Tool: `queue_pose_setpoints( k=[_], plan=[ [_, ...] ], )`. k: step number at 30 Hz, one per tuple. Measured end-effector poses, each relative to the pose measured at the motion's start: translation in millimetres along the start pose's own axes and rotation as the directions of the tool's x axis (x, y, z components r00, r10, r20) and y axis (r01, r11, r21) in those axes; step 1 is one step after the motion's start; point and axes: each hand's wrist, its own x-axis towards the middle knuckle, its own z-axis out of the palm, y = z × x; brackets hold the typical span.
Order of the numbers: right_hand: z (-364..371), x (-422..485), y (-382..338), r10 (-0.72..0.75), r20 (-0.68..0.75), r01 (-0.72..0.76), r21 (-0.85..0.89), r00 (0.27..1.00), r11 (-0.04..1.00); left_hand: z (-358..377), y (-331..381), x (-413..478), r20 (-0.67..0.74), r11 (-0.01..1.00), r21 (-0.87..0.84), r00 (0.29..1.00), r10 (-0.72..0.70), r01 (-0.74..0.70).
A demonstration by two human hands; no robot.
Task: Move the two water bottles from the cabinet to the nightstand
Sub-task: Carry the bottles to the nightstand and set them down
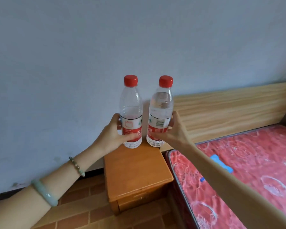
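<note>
Though unreadable, red labels on both bottles [130,111].

To your right you have a bed with a red patterned mattress [248,166] carrying a blue tag [221,163], a pale wood headboard [229,109] against a plain blue-grey wall [73,47], and brown brick-pattern flooring [82,205] below.

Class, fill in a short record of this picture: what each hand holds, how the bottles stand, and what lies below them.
left hand: grips left bottle at its label
right hand: grips right bottle at its label
bottles: upright, red caps on, side by side, apart
water: right bottle fuller
below: nightstand, top bare
contact: cannot tell whether bottles rest on it
beside: bed
</note>
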Motion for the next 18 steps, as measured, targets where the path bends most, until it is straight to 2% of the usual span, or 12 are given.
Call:
queue_pose_setpoints(
  k=[9,11,15,18],
  plan=[
    [22.8,73.2,91.7,0.027,0.141,-0.025,-0.017,0.990,1.000,64.6,-76.7,63.6,-0.098,0.977,-0.070,0.973,-0.209,0.203],
    [36.2,81.0,116.8,0.056,0.168,-0.052,-0.025,0.984,0.998,74.3,-104.3,71.2,-0.103,0.962,-0.122,0.961,-0.256,0.243],
    [68.2,92.9,169.8,0.138,0.191,-0.127,-0.066,0.972,0.990,95.5,-167.7,79.3,-0.091,0.935,-0.119,0.934,-0.345,0.333],
    [90.6,98.9,207.5,0.194,0.184,-0.180,-0.089,0.964,0.980,114.3,-206.4,80.0,-0.134,0.911,-0.156,0.905,-0.403,0.382]
  ],
)
